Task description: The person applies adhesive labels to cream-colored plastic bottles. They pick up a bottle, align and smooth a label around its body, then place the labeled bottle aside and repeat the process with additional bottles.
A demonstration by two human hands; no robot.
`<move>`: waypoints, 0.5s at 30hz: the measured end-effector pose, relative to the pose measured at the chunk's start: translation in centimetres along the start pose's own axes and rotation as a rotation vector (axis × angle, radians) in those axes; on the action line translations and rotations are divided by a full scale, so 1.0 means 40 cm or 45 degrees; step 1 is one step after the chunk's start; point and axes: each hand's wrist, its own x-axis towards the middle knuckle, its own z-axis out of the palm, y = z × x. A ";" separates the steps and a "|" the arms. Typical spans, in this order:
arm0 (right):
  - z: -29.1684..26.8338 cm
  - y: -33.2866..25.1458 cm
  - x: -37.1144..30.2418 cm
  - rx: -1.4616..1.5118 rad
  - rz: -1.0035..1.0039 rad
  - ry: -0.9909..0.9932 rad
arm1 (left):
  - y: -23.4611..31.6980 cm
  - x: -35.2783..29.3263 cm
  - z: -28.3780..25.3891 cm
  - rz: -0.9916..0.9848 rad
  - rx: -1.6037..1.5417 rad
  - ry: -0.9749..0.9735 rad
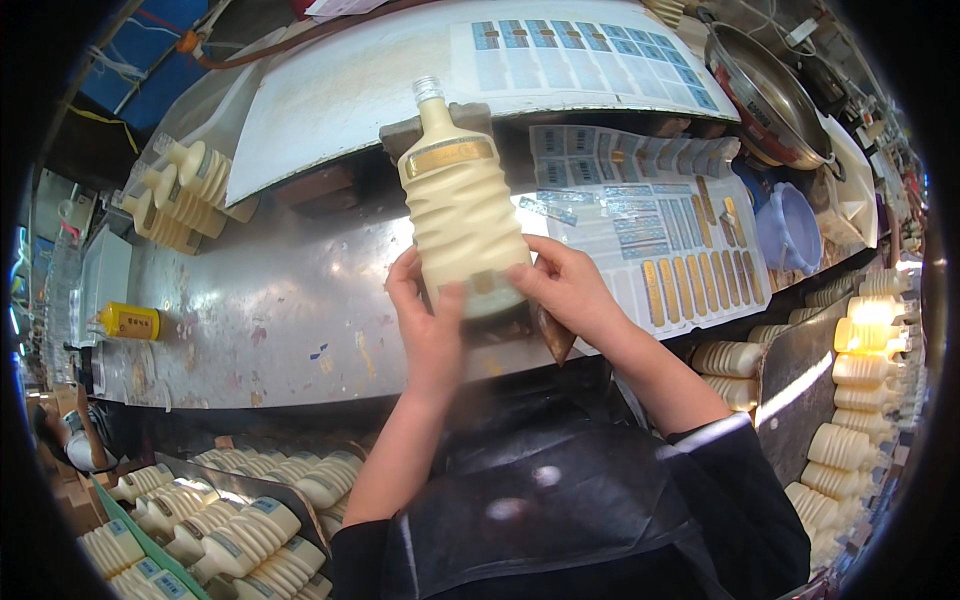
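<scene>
I hold a cream ribbed bottle [462, 205] upright over a metal work table [270, 310]. It has a clear neck and a gold band label near its shoulder. My left hand [428, 322] grips its lower left side, thumb on the front near a small gold label. My right hand [566, 288] clasps the lower right side. The base of the bottle rests against a dark block, partly hidden by my fingers.
Sheets of blue and gold stickers [650, 230] lie to the right of the bottle. More sticker sheets [590, 55] sit on a white board behind. Cream bottles fill bins at lower left [240, 530] and right [860, 400], and lie at upper left [185, 195]. A yellow bottle [130, 321] lies at left.
</scene>
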 end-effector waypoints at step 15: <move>0.005 0.026 0.001 0.116 0.003 -0.017 | -0.007 0.004 -0.002 0.037 -0.052 -0.011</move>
